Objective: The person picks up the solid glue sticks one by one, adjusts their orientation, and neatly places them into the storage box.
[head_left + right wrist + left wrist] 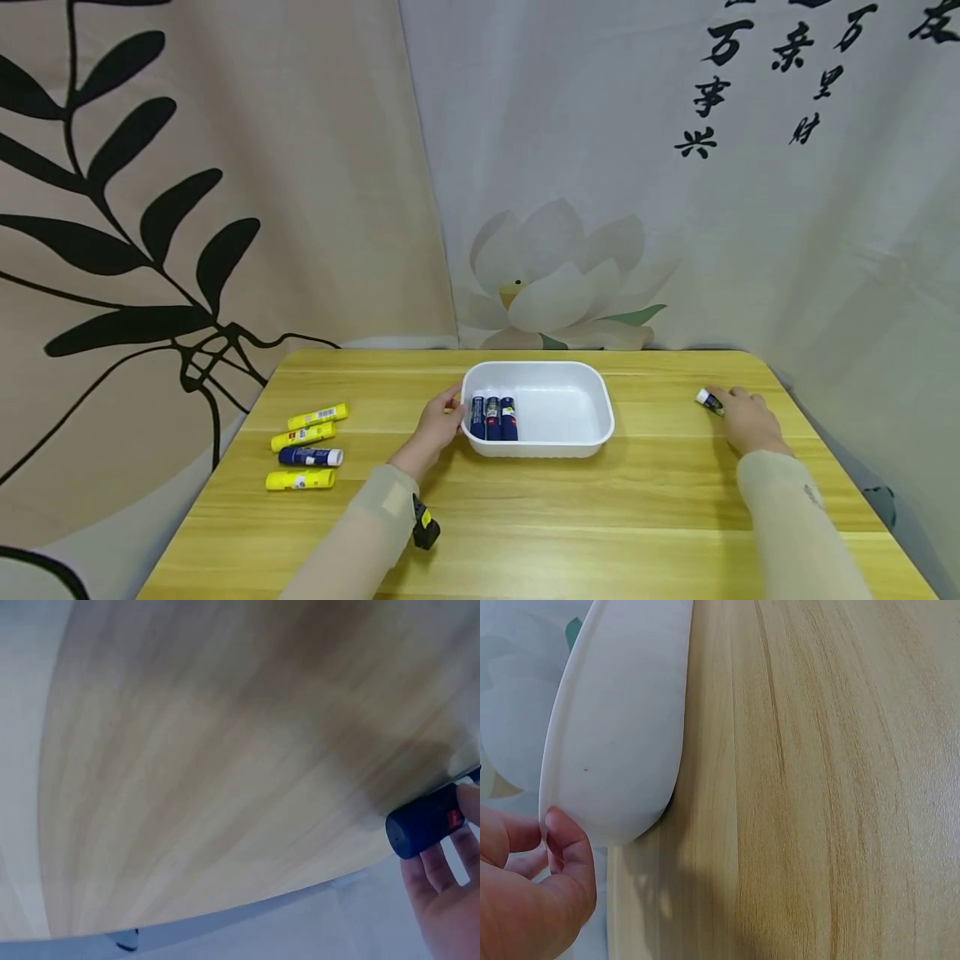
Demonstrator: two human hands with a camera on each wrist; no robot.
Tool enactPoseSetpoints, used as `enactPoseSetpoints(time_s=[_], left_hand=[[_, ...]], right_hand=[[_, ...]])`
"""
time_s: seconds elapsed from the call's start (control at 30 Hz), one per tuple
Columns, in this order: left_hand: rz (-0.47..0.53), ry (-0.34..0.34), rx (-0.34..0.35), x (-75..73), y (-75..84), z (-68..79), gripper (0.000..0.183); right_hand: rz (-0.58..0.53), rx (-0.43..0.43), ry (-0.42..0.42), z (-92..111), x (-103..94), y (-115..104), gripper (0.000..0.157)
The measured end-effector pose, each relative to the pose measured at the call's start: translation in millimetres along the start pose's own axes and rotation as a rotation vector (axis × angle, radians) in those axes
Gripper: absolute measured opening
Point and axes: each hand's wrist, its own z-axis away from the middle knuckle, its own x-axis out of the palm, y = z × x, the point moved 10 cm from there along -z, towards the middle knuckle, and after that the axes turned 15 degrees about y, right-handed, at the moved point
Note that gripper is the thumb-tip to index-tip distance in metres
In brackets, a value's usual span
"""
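Now, left hand [438, 421] pinches the tray [542, 448]; right hand [750, 422] grips a glue stick [709, 402] right of it.
A loose grip could let that stick roll.

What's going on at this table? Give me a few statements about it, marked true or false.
1. The left hand pinches the rim of the white tray. True.
2. The right hand is empty. False: the right hand grips a dark blue tube.
3. Three navy tubes lie inside the tray. True.
4. Every tube left of the tray is yellow. False: three yellow tubes and one lone blue tube lie there.
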Motion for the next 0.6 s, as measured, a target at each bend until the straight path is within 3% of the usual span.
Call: enactPoseSetpoints(time_s=[0.17, 0.47, 0.6], left_hand=[[0.005, -0.007, 0.009, 1.0, -0.5, -0.3, 0.046], [0.020, -0.005, -0.001, 0.6, -2.8, -3.7, 0.046], [0.022, -0.006, 0.005, 0.8, -3.4, -4.2, 0.046]], right_hand=[[-0.043, -0.014, 0.063, -3, -6.2, -13, 0.057], [-0.188, -0.156, 0.314, 2, -36.3, -68, 0.069], [-0.284, -0.171, 0.370, 8, -43.2, -86, 0.066]])
